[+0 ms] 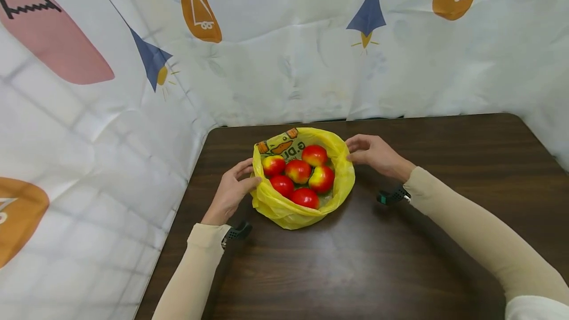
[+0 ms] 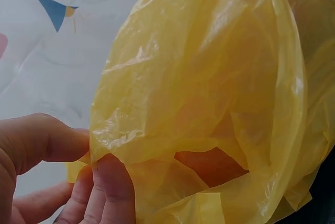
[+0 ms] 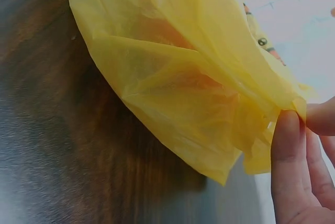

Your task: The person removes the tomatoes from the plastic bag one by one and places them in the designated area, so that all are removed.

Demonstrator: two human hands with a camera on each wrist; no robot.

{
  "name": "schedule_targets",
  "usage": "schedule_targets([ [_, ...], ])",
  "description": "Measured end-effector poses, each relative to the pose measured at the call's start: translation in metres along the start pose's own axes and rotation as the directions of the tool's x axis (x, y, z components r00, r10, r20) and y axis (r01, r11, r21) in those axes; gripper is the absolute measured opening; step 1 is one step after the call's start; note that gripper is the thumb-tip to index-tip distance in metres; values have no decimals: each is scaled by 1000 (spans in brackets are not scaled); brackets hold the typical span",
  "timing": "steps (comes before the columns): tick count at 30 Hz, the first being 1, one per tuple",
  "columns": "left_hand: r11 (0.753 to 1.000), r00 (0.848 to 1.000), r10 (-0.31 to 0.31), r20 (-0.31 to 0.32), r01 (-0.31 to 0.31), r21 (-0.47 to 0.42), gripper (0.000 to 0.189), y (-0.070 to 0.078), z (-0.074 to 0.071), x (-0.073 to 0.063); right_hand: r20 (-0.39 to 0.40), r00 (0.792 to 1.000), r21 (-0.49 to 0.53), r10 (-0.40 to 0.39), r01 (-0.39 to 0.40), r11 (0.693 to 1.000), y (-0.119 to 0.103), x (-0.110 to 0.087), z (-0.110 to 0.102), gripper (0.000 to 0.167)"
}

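A yellow plastic bag (image 1: 289, 216) stands with its mouth wide and its rim rolled outward. Several red apples (image 1: 298, 171) with yellow patches lie inside it. My left hand (image 1: 228, 191) pinches the bag's left edge between thumb and fingers, as the left wrist view shows close up on the thin plastic (image 2: 193, 77). On the opposite side, my right hand (image 1: 378, 154) pinches the rim; thumb and fingertips meet on a fold of the bag (image 3: 172, 88) in the right wrist view. Printed lettering and an orange cartoon figure show on the bag's inner back wall.
The bag rests on a dark brown wooden table (image 1: 338, 270). A pale patterned curtain (image 1: 284, 73) hangs behind the table and along its left side. Each wrist wears a black strap (image 1: 393, 195).
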State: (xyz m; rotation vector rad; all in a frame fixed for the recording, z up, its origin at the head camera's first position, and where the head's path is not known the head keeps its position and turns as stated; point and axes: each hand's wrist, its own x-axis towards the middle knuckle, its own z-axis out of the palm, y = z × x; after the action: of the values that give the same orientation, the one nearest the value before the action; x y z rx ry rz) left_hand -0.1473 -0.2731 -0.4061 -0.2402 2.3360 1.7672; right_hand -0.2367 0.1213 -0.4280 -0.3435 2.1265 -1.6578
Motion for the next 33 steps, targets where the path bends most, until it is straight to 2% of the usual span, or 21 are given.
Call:
schedule_targets([
  [12, 999, 997, 38, 68, -37, -7, 63, 3, 17, 3, -34, 999, 41, 31, -29, 999, 12, -32, -12, 47],
  [17, 999, 995, 36, 98, -35, -13, 62, 7, 26, 4, -65, 997, 53, 50, -47, 998, 21, -47, -18, 47],
  [33, 998, 979, 67, 193, -69, 2, 60, 20, 57, 11, -111, 991, 103, 75, -64, 993, 41, -92, -34, 48],
])
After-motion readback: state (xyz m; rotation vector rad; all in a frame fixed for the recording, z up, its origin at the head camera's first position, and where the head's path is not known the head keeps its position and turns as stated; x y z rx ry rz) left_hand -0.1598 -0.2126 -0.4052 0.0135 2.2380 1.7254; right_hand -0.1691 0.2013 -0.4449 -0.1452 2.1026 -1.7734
